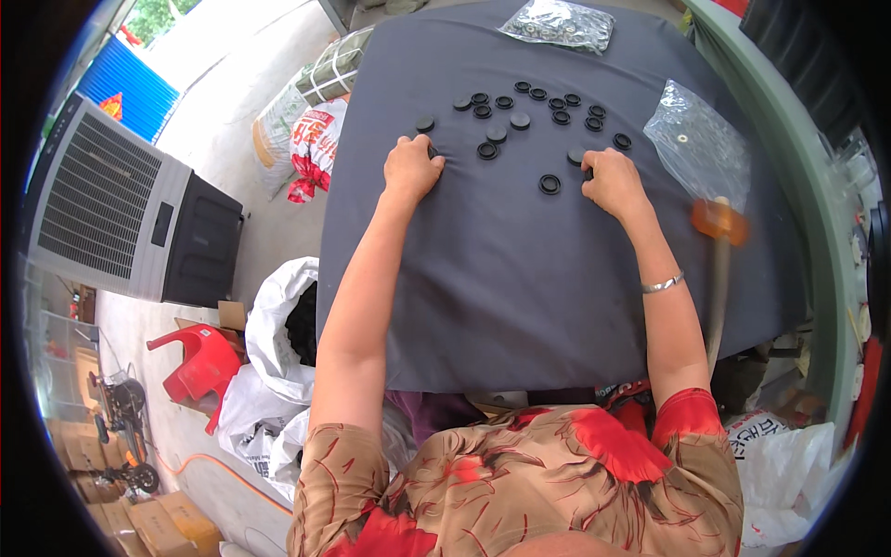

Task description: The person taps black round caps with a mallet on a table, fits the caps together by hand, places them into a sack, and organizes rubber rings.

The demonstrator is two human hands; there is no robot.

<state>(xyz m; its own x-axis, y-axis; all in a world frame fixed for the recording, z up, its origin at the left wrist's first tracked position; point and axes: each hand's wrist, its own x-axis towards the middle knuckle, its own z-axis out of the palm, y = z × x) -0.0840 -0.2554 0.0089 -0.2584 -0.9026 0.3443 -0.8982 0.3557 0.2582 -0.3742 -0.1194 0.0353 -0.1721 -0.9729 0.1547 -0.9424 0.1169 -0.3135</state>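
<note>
- Your patterned shirt point(520, 473), beside table's point(520, 371) near edge
- Your left hand point(413, 169), right hand point(613, 182): each pinching a black cap point(587, 174)
- Loose caps point(549, 185): far half, off edges
- Room: cloth point(510, 288) between forearms point(365, 288)

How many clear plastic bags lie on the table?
2: a filled bag near the far edge of the table, and a flatter bag right of the right hand, by the orange mallet.

A silver bracelet point(663, 283) accompanies a tan short-sleeved top point(529, 464) patterned in red
</note>
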